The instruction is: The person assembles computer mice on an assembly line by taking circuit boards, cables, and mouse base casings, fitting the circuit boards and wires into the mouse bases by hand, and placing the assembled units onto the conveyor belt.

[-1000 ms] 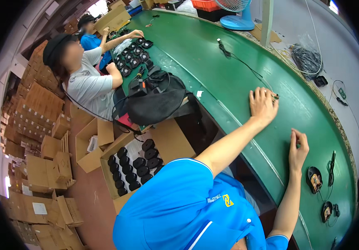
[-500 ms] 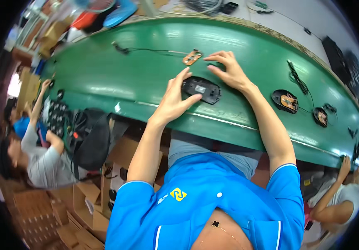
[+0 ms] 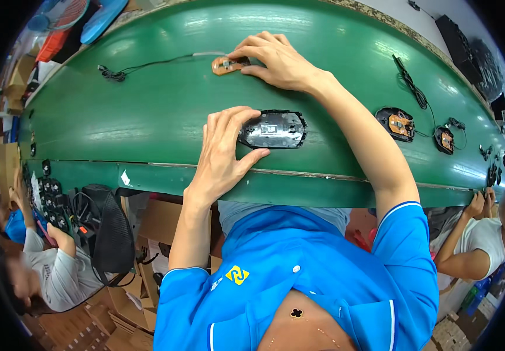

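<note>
On the green workbench in front of me lies a black mouse shell, open side up, with a pale rectangle in its middle. My left hand grips its left end, fingers at the far edge and thumb at the near edge. Farther off, my right hand has its thumb and fingers closed around the right end of an orange-brown mouse circuit board. Something dark shows between those fingertips; its shape is partly hidden. From the board a cable runs left to a small bundled coil.
To the right lie two open mouse halves with boards, one larger and one smaller, plus a coiled black cable. A person sits at left, another at right. A black bag hangs by the bench edge.
My right hand has moved left and closed on the circuit board's end. The left hand still holds the shell, which now lies more level. The whole view has shifted with my head.
</note>
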The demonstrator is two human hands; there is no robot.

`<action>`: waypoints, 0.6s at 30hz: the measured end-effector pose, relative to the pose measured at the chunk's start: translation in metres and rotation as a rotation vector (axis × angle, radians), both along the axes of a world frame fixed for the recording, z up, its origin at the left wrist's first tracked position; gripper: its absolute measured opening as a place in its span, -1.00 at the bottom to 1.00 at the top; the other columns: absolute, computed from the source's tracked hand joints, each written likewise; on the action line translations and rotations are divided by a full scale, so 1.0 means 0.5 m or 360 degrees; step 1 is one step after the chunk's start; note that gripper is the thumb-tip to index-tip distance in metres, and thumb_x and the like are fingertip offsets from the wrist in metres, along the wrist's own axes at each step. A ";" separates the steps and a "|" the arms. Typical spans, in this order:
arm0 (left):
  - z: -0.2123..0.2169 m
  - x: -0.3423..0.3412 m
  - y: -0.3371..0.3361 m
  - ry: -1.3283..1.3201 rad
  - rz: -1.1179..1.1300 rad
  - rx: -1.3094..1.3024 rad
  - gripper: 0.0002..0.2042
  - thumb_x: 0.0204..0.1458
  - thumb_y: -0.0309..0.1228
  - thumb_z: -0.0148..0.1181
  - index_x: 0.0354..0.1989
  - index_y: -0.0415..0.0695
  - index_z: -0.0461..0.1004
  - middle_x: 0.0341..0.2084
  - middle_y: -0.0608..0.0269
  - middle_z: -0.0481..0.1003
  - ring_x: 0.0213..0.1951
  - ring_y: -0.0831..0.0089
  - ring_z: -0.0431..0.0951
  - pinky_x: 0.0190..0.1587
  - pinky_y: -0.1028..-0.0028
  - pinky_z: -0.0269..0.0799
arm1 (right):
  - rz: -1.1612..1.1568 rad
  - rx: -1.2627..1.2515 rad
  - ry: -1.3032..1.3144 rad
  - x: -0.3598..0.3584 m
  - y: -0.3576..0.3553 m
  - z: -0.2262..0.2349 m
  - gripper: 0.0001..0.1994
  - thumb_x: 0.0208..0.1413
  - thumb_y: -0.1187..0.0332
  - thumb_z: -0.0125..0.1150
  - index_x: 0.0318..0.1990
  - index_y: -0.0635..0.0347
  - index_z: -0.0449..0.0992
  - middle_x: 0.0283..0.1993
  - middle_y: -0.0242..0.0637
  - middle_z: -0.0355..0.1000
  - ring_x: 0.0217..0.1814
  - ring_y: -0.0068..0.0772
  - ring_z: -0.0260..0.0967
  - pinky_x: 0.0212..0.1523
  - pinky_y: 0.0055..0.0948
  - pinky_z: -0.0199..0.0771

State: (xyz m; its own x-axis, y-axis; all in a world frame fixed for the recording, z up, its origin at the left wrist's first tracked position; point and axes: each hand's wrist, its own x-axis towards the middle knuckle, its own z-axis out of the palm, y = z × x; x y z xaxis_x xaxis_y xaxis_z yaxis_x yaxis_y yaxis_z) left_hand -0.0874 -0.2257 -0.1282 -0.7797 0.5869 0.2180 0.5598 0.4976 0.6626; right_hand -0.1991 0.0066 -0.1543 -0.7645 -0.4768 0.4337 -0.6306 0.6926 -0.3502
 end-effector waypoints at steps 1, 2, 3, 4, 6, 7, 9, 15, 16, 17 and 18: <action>-0.005 -0.001 -0.001 0.0032 -0.0014 0.0010 -0.39 -0.08 -0.41 0.50 0.22 -0.06 0.45 0.22 0.16 0.40 0.14 0.16 0.35 0.24 0.22 0.25 | -0.0047 0.0052 -0.0057 0.010 0.009 0.008 -0.63 0.29 0.21 0.27 0.23 -0.08 0.57 0.11 -0.39 0.45 0.08 -0.33 0.32 0.27 -0.16 0.24; -0.009 -0.001 -0.001 0.0065 -0.0029 0.0020 -0.42 -0.08 -0.41 0.50 0.19 -0.07 0.47 0.22 0.16 0.40 0.14 0.16 0.35 0.23 0.22 0.25 | -0.0094 0.0104 -0.0114 0.021 0.019 0.010 -0.65 0.30 0.22 0.25 0.22 -0.08 0.58 0.10 -0.40 0.45 0.07 -0.34 0.33 0.26 -0.15 0.24; -0.009 0.000 0.000 0.0054 -0.0039 0.0025 -0.42 -0.08 -0.41 0.50 0.19 -0.07 0.47 0.22 0.16 0.40 0.14 0.16 0.35 0.23 0.22 0.25 | -0.0158 0.0072 -0.0096 0.038 0.035 0.012 -0.67 0.31 0.26 0.24 0.20 -0.03 0.59 0.08 -0.39 0.46 0.05 -0.34 0.34 0.21 -0.19 0.28; -0.008 0.002 0.003 0.0079 -0.0045 0.0018 -0.44 -0.07 -0.40 0.50 0.17 -0.08 0.49 0.22 0.17 0.40 0.14 0.15 0.34 0.23 0.22 0.26 | -0.0224 0.0040 -0.0077 0.060 0.057 0.013 -0.69 0.31 0.30 0.24 0.17 0.01 0.61 0.06 -0.38 0.47 0.04 -0.34 0.34 0.16 -0.23 0.31; -0.005 0.004 0.005 0.0127 -0.0046 -0.0005 -0.49 -0.07 -0.40 0.49 0.12 -0.09 0.52 0.22 0.17 0.40 0.15 0.15 0.34 0.22 0.22 0.27 | -0.0317 0.0019 -0.0034 0.108 0.101 0.016 -0.69 0.29 0.35 0.26 0.16 0.04 0.61 0.05 -0.36 0.47 0.03 -0.32 0.35 0.12 -0.28 0.33; -0.006 0.006 0.004 0.0149 -0.0041 -0.0020 -0.51 -0.06 -0.40 0.49 0.10 -0.10 0.53 0.22 0.17 0.40 0.15 0.14 0.34 0.22 0.22 0.27 | -0.0399 -0.0005 0.0019 0.133 0.120 0.018 -0.69 0.26 0.39 0.28 0.15 0.08 0.62 0.03 -0.33 0.47 0.02 -0.30 0.35 0.08 -0.34 0.35; -0.013 0.008 0.001 0.0145 -0.0033 -0.0027 -0.52 -0.06 -0.40 0.49 0.09 -0.10 0.54 0.22 0.17 0.40 0.16 0.14 0.34 0.22 0.22 0.28 | -0.0511 -0.0047 -0.0076 0.185 0.145 0.027 -0.66 0.21 0.46 0.30 0.15 0.14 0.61 0.04 -0.30 0.47 0.02 -0.28 0.35 0.06 -0.39 0.39; -0.011 0.002 0.004 0.0159 -0.0037 0.0017 -0.52 -0.05 -0.40 0.49 0.10 -0.12 0.55 0.21 0.13 0.40 0.13 0.17 0.35 0.19 0.24 0.31 | -0.0705 -0.0368 -0.0163 0.272 0.164 0.059 -0.59 0.16 0.47 0.33 0.19 0.18 0.58 0.05 -0.27 0.49 0.02 -0.30 0.37 0.10 -0.38 0.40; -0.010 -0.002 0.003 0.0150 -0.0040 0.0047 -0.52 -0.04 -0.41 0.49 0.11 -0.12 0.54 0.20 0.12 0.41 0.12 0.18 0.37 0.17 0.25 0.33 | -0.0708 -0.0446 -0.0185 0.278 0.159 0.068 -0.57 0.15 0.48 0.35 0.20 0.18 0.57 0.06 -0.27 0.50 0.02 -0.30 0.37 0.11 -0.38 0.40; -0.008 -0.006 0.005 0.0145 -0.0043 0.0078 -0.51 -0.03 -0.41 0.48 0.13 -0.13 0.53 0.19 0.11 0.41 0.10 0.20 0.38 0.16 0.26 0.35 | -0.0710 -0.0524 -0.0204 0.284 0.153 0.073 -0.55 0.13 0.48 0.37 0.21 0.19 0.56 0.06 -0.27 0.51 0.02 -0.30 0.38 0.11 -0.38 0.40; -0.002 -0.013 0.013 0.0159 -0.0057 0.0084 -0.51 -0.03 -0.41 0.48 0.13 -0.13 0.53 0.19 0.11 0.41 0.10 0.20 0.38 0.16 0.26 0.35 | -0.0722 -0.0523 -0.0186 0.289 0.148 0.077 -0.55 0.13 0.48 0.37 0.21 0.19 0.56 0.06 -0.27 0.51 0.02 -0.30 0.38 0.11 -0.38 0.40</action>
